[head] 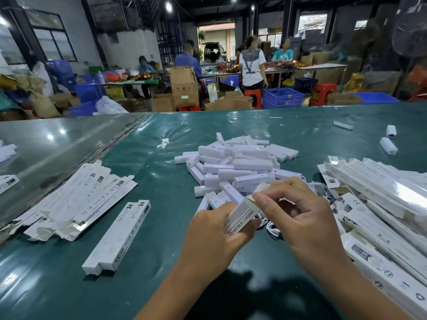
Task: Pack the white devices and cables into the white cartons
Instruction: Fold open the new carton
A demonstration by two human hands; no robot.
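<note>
While hands (258,218) grip — carton (240,214) flap open

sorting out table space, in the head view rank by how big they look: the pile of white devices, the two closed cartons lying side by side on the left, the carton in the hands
1. pile of white devices
2. two closed cartons
3. carton in the hands, though the left hand and right hand hide part of it, so its full length is unsure

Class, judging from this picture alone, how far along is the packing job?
Done: two closed cartons lie at the left. In hand: left hand grips a carton while right hand pinches its end flap. Left: a device pile, cables and flat cartons.
</note>
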